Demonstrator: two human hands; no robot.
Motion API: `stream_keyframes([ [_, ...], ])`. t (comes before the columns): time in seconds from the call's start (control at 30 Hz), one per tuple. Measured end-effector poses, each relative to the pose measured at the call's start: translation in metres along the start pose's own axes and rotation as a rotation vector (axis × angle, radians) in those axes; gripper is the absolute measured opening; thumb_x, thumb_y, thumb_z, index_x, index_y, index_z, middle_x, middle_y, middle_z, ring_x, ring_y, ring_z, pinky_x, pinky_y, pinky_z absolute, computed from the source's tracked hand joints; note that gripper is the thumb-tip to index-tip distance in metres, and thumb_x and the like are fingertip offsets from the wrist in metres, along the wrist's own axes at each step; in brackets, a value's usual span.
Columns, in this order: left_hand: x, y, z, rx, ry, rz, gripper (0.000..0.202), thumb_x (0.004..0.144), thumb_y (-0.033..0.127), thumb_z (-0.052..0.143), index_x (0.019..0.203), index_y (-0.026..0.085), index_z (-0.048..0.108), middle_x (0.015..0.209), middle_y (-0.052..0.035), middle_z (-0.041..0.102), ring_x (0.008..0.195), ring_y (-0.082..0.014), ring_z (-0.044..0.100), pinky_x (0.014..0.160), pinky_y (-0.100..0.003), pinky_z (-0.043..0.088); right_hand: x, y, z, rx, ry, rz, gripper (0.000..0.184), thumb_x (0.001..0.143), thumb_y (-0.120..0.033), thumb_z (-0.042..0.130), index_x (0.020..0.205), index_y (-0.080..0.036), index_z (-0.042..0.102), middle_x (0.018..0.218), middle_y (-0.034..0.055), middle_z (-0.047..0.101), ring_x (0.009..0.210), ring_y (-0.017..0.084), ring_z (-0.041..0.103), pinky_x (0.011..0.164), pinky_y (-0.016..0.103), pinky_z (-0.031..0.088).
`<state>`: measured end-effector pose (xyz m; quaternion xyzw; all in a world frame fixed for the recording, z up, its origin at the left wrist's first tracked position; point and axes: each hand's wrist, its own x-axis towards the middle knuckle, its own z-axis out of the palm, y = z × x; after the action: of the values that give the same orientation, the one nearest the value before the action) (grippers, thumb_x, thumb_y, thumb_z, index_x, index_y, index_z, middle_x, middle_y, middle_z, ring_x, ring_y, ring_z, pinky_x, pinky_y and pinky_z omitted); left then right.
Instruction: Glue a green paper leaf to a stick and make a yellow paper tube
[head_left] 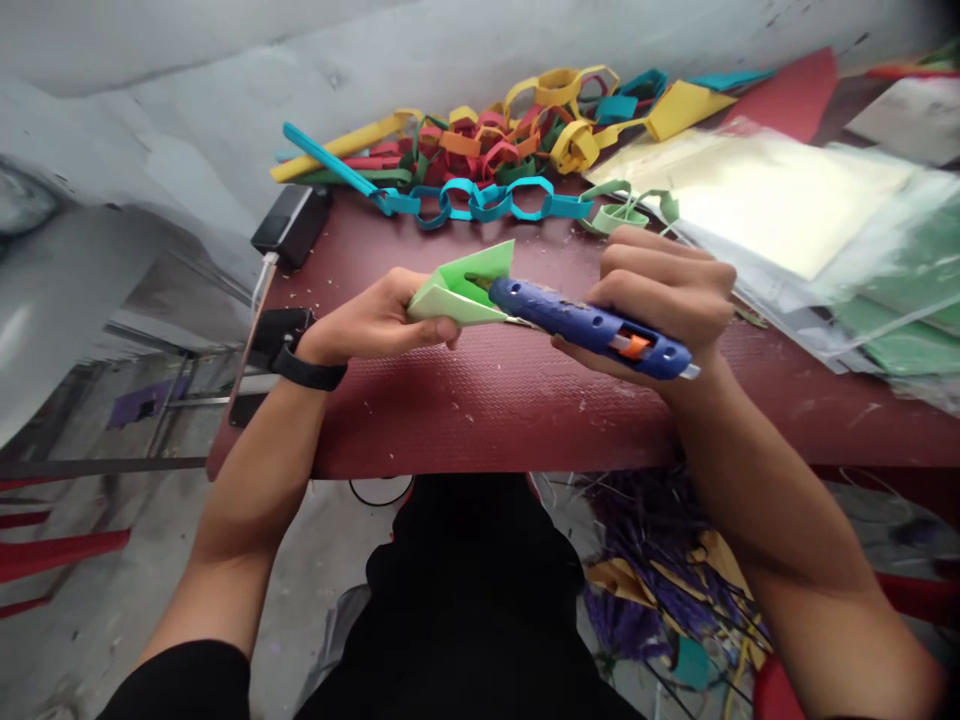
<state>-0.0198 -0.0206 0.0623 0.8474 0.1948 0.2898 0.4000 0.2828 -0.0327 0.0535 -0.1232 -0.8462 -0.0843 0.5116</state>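
**Glue gun nozzle at the folded green paper**

The folded green paper (459,292) sits above the middle of the dark red counter (487,410), pinched in my left hand (367,322), fingers closed on its lower edge. Its open fold faces three o'clock, and the tip of the blue glue gun (592,328) pokes into it. My right hand (664,290) is wrapped shut around the gun's body, which slants down toward four o'clock, its orange trigger (635,346) showing below my fingers. A black wristband (309,372) circles my left wrist.

At twelve o'clock from the paper a teal paper chain (487,200) lies along the counter, and beyond it a heap of yellow, red, orange and green loops (517,130). At ten o'clock a black box (291,225) rests at the counter's corner. At two o'clock lie clear plastic sleeves (787,200) holding pale yellow and green sheets.
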Motion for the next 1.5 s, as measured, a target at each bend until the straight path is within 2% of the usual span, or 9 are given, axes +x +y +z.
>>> stream_keyframes([
  [0.2,0.001,0.003,-0.001,-0.010,0.003,-0.025,0.051,0.100,0.067,0.075,0.087,0.018,0.078,0.077,-0.0074,0.076,0.067,-0.0150,0.068,0.062,-0.027,0.056,-0.008,0.000,-0.003,-0.110,0.057,0.079,0.047,0.112,-0.059,0.058,0.078,-0.027,0.056,0.069,-0.0009,0.034,0.063,0.016,0.045,0.065,0.037,0.049],
  [0.5,-0.005,-0.005,-0.003,-0.054,0.002,-0.050,0.050,0.098,0.067,0.077,0.084,0.019,0.077,0.065,-0.0042,0.067,0.052,-0.0116,0.052,0.047,-0.026,0.041,-0.002,0.001,-0.004,-0.190,0.173,0.120,0.047,0.097,-0.058,0.074,0.072,-0.027,0.049,0.062,-0.0022,0.036,0.057,0.015,0.033,0.053,0.036,0.024],
  [0.63,-0.005,-0.008,-0.004,-0.081,0.006,-0.082,0.053,0.100,0.069,0.074,0.085,0.018,0.077,0.063,-0.0029,0.062,0.052,-0.0109,0.050,0.048,-0.025,0.040,0.001,0.001,-0.005,-0.159,0.254,0.113,0.038,0.092,-0.044,0.078,0.073,-0.026,0.050,0.064,-0.0028,0.040,0.058,0.015,0.032,0.055,0.036,0.026],
  [0.77,-0.006,-0.009,-0.005,-0.068,0.020,-0.077,0.054,0.099,0.070,0.075,0.085,0.018,0.077,0.062,-0.0021,0.060,0.051,-0.0108,0.048,0.047,-0.026,0.038,0.002,0.001,-0.004,-0.111,0.233,0.119,0.028,0.095,-0.047,0.079,0.081,-0.029,0.063,0.070,-0.0014,0.062,0.060,0.017,0.050,0.058,0.040,0.040],
  [0.87,-0.006,-0.010,-0.005,-0.011,0.050,-0.054,0.053,0.098,0.070,0.076,0.084,0.018,0.077,0.070,-0.0055,0.068,0.059,-0.0130,0.057,0.052,-0.026,0.045,-0.002,0.002,-0.003,-0.053,0.175,0.108,0.029,0.093,-0.051,0.085,0.086,-0.029,0.067,0.076,-0.0010,0.069,0.063,0.017,0.057,0.060,0.041,0.045],
  [1.03,-0.003,-0.009,-0.002,0.051,0.166,0.012,0.047,0.097,0.065,0.080,0.085,0.019,0.076,0.075,-0.0060,0.072,0.067,-0.0152,0.063,0.059,-0.028,0.051,-0.009,0.002,-0.002,-0.001,0.067,0.187,0.024,0.093,-0.052,0.085,0.091,-0.031,0.072,0.072,-0.0003,0.061,0.062,0.018,0.051,0.061,0.043,0.046],
  [1.23,0.003,-0.004,0.003,0.080,0.134,0.071,0.042,0.095,0.058,0.082,0.081,0.020,0.072,0.071,-0.0025,0.069,0.064,-0.0135,0.059,0.058,-0.027,0.048,-0.002,-0.001,0.003,0.044,0.092,0.145,0.042,0.096,-0.064,0.079,0.080,-0.029,0.063,0.062,-0.0021,0.048,0.056,0.015,0.041,0.052,0.038,0.031],
  [1.4,0.005,-0.003,0.005,0.091,0.123,0.066,0.042,0.094,0.057,0.082,0.077,0.020,0.070,0.071,-0.0022,0.067,0.063,-0.0137,0.057,0.058,-0.028,0.047,-0.004,-0.001,0.004,0.081,0.094,0.110,0.043,0.092,-0.060,0.084,0.078,-0.028,0.059,0.062,-0.0038,0.045,0.055,0.014,0.038,0.051,0.036,0.028],
  [1.5,0.004,-0.003,0.005,0.082,0.119,0.082,0.039,0.095,0.053,0.083,0.077,0.021,0.070,0.071,-0.0015,0.066,0.063,-0.0133,0.056,0.059,-0.028,0.047,-0.006,-0.003,0.003,0.063,0.050,0.199,0.051,0.093,-0.068,0.080,0.075,-0.027,0.056,0.061,-0.0027,0.042,0.055,0.015,0.037,0.054,0.037,0.028],
])
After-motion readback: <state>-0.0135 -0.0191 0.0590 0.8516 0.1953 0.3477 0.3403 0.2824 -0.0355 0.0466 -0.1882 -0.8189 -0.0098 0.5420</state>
